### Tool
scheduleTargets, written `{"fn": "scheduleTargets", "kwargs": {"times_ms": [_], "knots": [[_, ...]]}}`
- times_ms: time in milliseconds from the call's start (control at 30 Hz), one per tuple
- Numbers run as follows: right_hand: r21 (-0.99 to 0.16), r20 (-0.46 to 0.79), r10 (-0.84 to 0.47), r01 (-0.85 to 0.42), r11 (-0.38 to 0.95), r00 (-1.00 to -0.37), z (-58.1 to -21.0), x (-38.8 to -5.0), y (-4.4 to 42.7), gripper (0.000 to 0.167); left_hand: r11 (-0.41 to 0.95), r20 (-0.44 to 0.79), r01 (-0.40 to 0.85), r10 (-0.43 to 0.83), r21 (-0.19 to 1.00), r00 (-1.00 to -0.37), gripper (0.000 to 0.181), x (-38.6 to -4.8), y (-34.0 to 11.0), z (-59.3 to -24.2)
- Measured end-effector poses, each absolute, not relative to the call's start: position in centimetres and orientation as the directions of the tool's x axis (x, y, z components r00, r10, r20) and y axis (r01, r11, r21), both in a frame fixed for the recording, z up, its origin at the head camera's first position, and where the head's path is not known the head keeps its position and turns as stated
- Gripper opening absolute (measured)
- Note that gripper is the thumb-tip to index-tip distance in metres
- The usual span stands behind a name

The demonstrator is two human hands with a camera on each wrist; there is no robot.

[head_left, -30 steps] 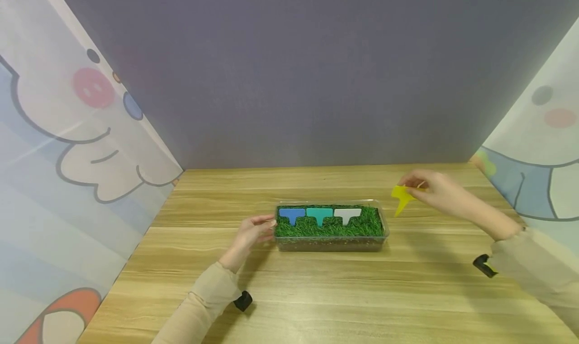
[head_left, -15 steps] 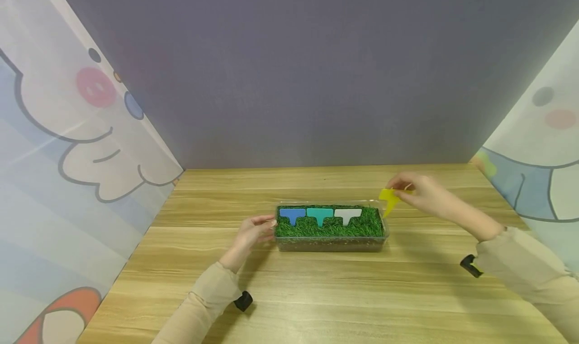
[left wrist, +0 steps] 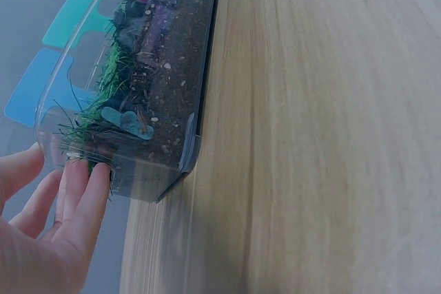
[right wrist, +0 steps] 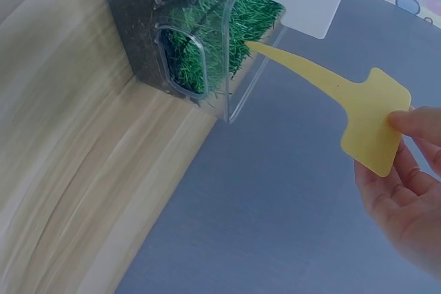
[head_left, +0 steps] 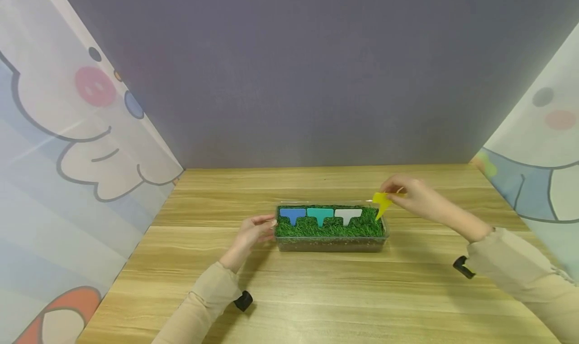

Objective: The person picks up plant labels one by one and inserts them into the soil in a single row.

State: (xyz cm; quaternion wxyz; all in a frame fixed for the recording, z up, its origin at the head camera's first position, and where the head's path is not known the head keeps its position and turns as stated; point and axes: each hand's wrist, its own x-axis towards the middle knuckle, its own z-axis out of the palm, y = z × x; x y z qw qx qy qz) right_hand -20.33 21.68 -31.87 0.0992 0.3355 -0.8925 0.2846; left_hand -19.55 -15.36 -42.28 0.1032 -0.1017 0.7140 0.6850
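A clear plastic planter box [head_left: 331, 245] of soil and green grass [head_left: 330, 230] stands on the table. Blue [head_left: 292, 213], teal [head_left: 320, 214] and white [head_left: 348, 213] T-shaped plant labels are stuck upright in the grass, left to right. My left hand [head_left: 246, 237] rests its fingertips on the box's left end, fingers fairly straight, thumb by the rim in the left wrist view. Between thumb and fingers, my right hand [head_left: 413, 195] pinches the head of a yellow plant label [right wrist: 368, 118]. Its pointed stem slants down over the grass at the box's right end; whether it touches cannot be told.
The wooden table [head_left: 344, 288] runs to a grey panel [head_left: 316, 82] at the back. Cartoon-printed sheets [head_left: 54, 158] flank both sides. A black wrist device [head_left: 243, 301] hangs at the left sleeve, another [head_left: 463, 267] at the right.
My right hand has moved left with the yellow plant label, from beside the box to over its right end. The left hand and the box have stayed put.
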Motion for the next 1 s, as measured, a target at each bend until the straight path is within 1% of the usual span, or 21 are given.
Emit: {"fn": "scheduleTargets", "kwargs": {"times_ms": [267, 500, 700, 933, 1000], "knots": [[-0.463, 0.321, -0.547, -0.632, 0.621, -0.773, -32.5, -20.5, 21.3, 0.015, 0.037, -0.279, -0.281, -0.04, 0.959, -0.959, 0.034, -19.6, -15.2, -42.4], [-0.456, 0.321, -0.55, -0.635, 0.624, -0.771, -33.5, -20.8, 21.1, 0.015, 0.033, -0.271, -0.273, -0.045, 0.961, -0.961, 0.032, -19.6, -15.2, -42.5], [-0.443, 0.33, -0.554, -0.644, 0.624, -0.764, -34.1, -21.1, 21.0, 0.016, 0.038, -0.276, -0.278, -0.039, 0.96, -0.96, 0.034, -19.6, -15.2, -42.4], [-0.431, 0.334, -0.554, -0.646, 0.63, -0.763, -34.5, -21.1, 20.9, 0.015, 0.055, -0.286, -0.286, -0.009, 0.957, -0.958, 0.034, -18.4, -14.8, -40.2], [-0.428, 0.335, -0.554, -0.647, 0.631, -0.762, -34.5, -21.1, 20.9, 0.015, 0.053, -0.284, -0.284, -0.011, 0.957, -0.959, 0.034, -18.6, -14.8, -40.4]]}}
